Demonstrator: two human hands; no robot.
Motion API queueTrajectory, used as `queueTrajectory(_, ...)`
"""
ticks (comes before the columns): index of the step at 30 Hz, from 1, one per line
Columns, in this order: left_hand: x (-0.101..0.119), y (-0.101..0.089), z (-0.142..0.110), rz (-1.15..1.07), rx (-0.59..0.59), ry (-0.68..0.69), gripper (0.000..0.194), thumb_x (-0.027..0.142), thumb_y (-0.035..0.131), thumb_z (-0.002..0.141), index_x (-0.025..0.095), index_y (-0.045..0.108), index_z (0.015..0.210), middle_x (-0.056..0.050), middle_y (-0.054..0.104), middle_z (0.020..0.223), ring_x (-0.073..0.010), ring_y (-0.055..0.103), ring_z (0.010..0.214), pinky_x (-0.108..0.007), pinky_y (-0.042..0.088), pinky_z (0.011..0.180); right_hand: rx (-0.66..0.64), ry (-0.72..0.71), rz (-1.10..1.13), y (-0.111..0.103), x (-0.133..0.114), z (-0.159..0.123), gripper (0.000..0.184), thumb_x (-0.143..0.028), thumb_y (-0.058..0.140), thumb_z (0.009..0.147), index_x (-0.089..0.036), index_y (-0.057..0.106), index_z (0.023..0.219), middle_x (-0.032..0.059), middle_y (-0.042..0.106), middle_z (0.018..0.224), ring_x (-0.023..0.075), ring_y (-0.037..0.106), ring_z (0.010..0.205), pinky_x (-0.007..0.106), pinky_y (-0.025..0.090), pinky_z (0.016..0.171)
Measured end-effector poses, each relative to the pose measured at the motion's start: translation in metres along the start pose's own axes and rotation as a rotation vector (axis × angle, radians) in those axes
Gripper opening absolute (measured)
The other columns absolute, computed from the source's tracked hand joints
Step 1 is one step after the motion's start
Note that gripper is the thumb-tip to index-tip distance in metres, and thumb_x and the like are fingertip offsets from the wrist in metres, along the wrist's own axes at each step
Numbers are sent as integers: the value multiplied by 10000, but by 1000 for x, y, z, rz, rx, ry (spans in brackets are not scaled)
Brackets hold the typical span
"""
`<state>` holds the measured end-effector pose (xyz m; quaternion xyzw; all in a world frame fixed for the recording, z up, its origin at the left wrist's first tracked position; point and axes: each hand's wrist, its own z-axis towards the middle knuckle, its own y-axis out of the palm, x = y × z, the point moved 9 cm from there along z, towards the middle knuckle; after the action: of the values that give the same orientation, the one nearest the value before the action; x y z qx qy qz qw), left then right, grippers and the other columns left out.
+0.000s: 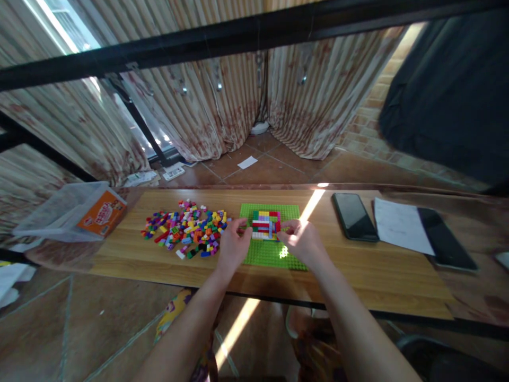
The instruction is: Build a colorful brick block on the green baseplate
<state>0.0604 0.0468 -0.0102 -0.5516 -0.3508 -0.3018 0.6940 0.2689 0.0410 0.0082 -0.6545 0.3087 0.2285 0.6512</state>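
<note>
A green studded baseplate (262, 254) lies on the wooden table. On its upper middle sits a low rectangular build of toy bricks (265, 225) in red, white, yellow, blue and pink. My left hand (234, 244) is at the build's left side, thumb and fingers curved with a gap between them and no brick visible there. My right hand (304, 241) is at the right side, thumb and forefinger pinched close to the build's edge. Whatever is between those fingertips is too small to make out. Left of the baseplate spreads a loose pile of colourful toy bricks (194, 228).
A clear plastic box (59, 212) with an orange label stands at the table's left end. To the right lie a black phone (353, 216), a white paper sheet (401, 225) and another dark flat device (445, 239). A dark metal bar (254, 34) crosses beyond the table.
</note>
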Motion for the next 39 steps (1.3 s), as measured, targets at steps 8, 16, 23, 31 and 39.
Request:
queueTrajectory(8, 0, 12, -5, -64, -77, 80, 277, 197, 591, 827, 158, 636, 1097, -62, 694, 922, -156, 647, 767, -287, 530, 728, 12, -13, 13, 10, 1, 4, 266, -284, 630, 743, -147, 721, 951, 58, 712, 733, 165, 628, 629, 261, 439, 578)
queueTrajectory(16, 10, 16, -12, 15, -97, 143, 256, 204, 567, 845, 174, 642, 1088, -69, 690, 940, -169, 638, 798, -293, 514, 750, -66, -78, 184, 19, 9, 5, 330, -415, 564, 791, -139, 704, 906, 54, 688, 695, 158, 596, 591, 264, 425, 529)
queueTrajectory(23, 12, 17, -16, 39, -88, 147, 243, 201, 558, 853, 163, 645, 1076, -83, 686, 965, -177, 627, 810, -308, 500, 772, -15, 14, 225, 21, 21, 13, 286, -410, 627, 720, -148, 716, 790, 49, 673, 619, 154, 576, 541, 261, 401, 490)
queueTrajectory(31, 17, 16, -17, 30, -87, 140, 234, 178, 563, 842, 144, 658, 1054, -80, 687, 931, -174, 618, 788, -298, 488, 752, -31, 202, 442, 24, 29, 19, 381, -491, 764, 512, -143, 664, 631, 4, 562, 451, 110, 461, 415, 237, 303, 392)
queueTrajectory(39, 15, 16, -17, 41, -102, 173, 244, 214, 540, 869, 155, 642, 1082, -80, 681, 939, -183, 622, 825, -314, 490, 787, -85, 197, 435, 23, 22, 15, 395, -514, 782, 511, -157, 631, 586, -27, 504, 447, 72, 368, 395, 222, 249, 359)
